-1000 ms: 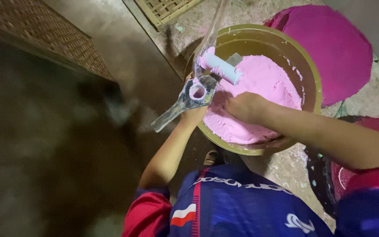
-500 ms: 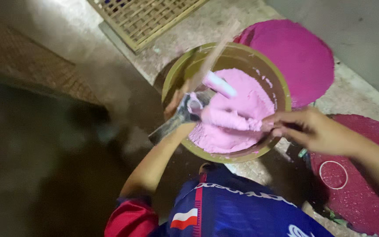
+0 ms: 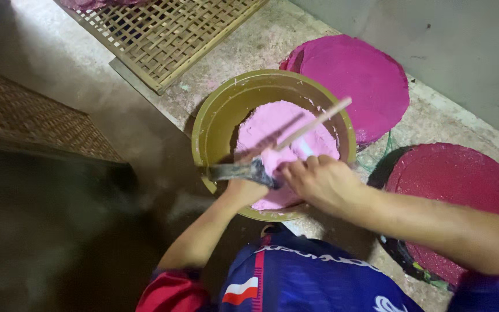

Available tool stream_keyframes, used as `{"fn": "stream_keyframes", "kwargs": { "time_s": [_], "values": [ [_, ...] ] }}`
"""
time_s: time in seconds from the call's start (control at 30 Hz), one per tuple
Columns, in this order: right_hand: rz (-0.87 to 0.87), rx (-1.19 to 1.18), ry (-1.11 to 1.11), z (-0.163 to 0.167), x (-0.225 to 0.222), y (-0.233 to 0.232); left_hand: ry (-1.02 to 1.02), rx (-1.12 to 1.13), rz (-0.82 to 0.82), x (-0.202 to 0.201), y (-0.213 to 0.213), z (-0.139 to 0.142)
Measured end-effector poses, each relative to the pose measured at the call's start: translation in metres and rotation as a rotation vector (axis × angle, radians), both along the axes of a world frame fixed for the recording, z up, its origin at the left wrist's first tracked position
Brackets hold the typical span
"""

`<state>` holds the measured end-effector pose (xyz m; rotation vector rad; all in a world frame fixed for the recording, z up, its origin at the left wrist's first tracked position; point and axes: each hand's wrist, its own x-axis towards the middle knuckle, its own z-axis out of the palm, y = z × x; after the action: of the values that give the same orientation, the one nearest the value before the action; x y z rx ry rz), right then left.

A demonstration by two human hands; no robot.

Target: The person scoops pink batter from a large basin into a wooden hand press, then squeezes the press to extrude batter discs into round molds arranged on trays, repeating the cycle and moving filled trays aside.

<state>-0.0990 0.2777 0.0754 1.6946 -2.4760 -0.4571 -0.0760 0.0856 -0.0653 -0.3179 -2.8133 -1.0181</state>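
An olive-green bowl [image 3: 215,115] on the concrete floor holds thick pink batter [image 3: 278,124]. My left hand [image 3: 244,189] reaches in from below and grips a metal scoop [image 3: 235,171] by its handle, level over the bowl's near side, its end coated in pink. My right hand [image 3: 319,182] comes in from the right with curled fingers touching the scoop's pink end. I cannot tell whether it grips anything. A wooden stick [image 3: 319,120] leans out of the batter toward the upper right, its lower end just above my right fingers.
Two round magenta discs lie on the floor, one [image 3: 353,75] behind the bowl and one [image 3: 463,185] to its right. A bamboo lattice tray [image 3: 168,29] lies at the top, a woven mat [image 3: 24,115] at left, a grey wall [image 3: 434,46] at upper right.
My right hand, which had pulled away to the right of the bowl, has come back to the scoop. The scoop now lies level, and the stick leans more to the right.
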Motion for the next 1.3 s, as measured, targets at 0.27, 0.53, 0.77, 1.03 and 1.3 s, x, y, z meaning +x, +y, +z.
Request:
{"fn": "stream_keyframes", "kwargs": {
  "time_s": [0.27, 0.53, 0.77, 1.03, 1.3],
  "values": [
    [-0.245, 0.046, -0.070, 0.066, -0.005, 0.046, -0.092, -0.032, 0.123, -0.018, -0.029, -0.005],
    [-0.127, 0.070, -0.089, 0.038, 0.011, 0.002, 0.277, -0.231, 0.036, 0.002, -0.004, -0.007],
    [-0.301, 0.178, -0.051, 0.090, -0.017, 0.049, 0.252, -0.016, 0.243, 0.006, -0.037, 0.048],
    [-0.012, 0.101, 0.102, 0.069, -0.006, -0.027, 0.460, -0.120, 0.159, -0.006, -0.011, 0.033],
    [-0.242, 0.010, -0.146, 0.073, -0.020, 0.037, 0.134, -0.045, 0.387, 0.000, -0.042, 0.035]
  ]
}}
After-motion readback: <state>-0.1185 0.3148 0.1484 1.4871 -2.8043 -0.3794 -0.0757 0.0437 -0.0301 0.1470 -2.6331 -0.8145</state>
